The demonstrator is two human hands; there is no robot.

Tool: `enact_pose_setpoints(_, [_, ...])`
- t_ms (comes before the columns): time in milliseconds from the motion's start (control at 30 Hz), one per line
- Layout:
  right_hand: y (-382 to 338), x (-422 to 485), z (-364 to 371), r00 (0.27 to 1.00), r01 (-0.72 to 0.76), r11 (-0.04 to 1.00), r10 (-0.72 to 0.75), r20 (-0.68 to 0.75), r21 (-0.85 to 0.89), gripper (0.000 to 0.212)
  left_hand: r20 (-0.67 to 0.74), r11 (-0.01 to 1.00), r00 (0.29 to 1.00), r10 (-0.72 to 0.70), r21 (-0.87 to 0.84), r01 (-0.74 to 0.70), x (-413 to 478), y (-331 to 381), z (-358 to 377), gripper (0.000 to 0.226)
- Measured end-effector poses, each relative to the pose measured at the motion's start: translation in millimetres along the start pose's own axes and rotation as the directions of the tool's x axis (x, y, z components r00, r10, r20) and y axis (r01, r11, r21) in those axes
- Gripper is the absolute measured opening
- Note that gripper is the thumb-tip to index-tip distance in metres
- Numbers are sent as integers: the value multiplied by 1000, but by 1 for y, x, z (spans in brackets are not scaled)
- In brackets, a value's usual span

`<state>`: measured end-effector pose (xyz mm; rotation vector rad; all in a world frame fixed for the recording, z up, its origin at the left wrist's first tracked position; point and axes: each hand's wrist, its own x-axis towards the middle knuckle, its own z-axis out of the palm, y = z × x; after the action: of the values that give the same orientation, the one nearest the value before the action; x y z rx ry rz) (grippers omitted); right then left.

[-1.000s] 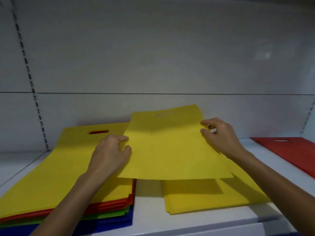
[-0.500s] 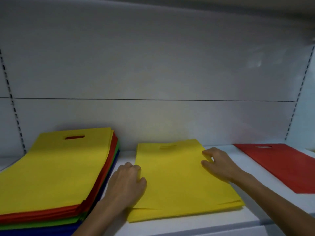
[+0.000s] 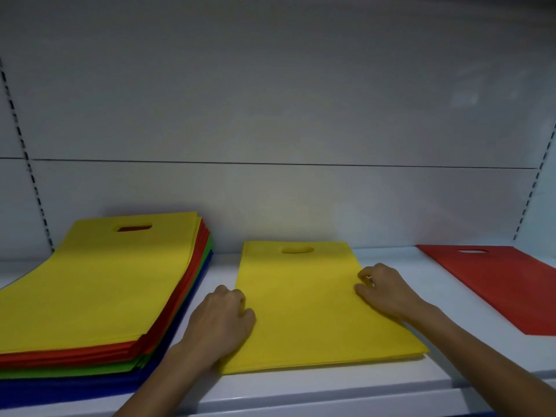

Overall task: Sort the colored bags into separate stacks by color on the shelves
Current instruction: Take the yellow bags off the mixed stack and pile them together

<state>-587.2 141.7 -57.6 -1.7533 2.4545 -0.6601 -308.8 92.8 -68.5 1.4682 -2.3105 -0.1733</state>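
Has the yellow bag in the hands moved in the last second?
Yes: the yellow bag moved right, off the mixed stack, and down flat beside it.

Between tall stack [image 3: 99,290] and bag [image 3: 505,284] lies thin stack [image 3: 307,311].

No writing, label, brand, number or sign is legible on the bags [image 3: 316,314], the shelf [image 3: 331,386] or the wall [image 3: 270,115] behind.
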Motion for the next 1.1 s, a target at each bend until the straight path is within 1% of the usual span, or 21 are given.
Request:
enact_pose_setpoints(67, [0,2,-3,998,6,999,-4,-56,37,38,-14,1000,1000,12,3,-12,1,1,-3,34])
enact_pose_setpoints(133, [-5,7,-9,992,22,998,-14,-122,63,39,-56,999,998,33,8,-33,3,2,-12,38])
enact_pose_setpoints(200, [-15,12,-17,985,50,997,-38,-169,64,38,-105,999,994,44,32,-41,7,2,-25,43])
enact_pose_setpoints(300, [-39,17,-25,968,96,994,-82,-235,49,35,-169,998,985,39,49,-31,15,-8,-49,42])
enact_pose_setpoints(400, [-68,22,-27,954,134,990,-120,-273,35,35,-206,1000,978,17,11,-15,19,-31,-70,38])
enact_pose_setpoints(567, [-129,29,-19,935,220,972,-187,-301,81,34,-221,995,972,-83,-65,70,15,-96,-100,30])
enact_pose_setpoints(733, [-198,32,3,934,277,949,-230,-275,149,30,-174,981,965,-194,-43,190,-1,-178,-123,29])
enact_pose_setpoints(867, [-248,31,30,947,282,948,-250,-200,150,25,-200,962,941,-273,-77,262,-16,-232,-135,27])
enact_pose_setpoints(933, [-268,29,46,961,260,956,-242,-132,134,22,-189,953,934,-302,-94,289,-21,-251,-138,30])
enact_pose_setpoints(1033, [-286,25,68,978,207,973,-204,-41,100,28,-156,941,929,-336,-94,324,-25,-273,-140,40])
enact_pose_setpoints(1100, [-292,22,79,985,171,982,-171,-10,83,31,-141,937,927,-347,-87,338,-26,-284,-140,47])
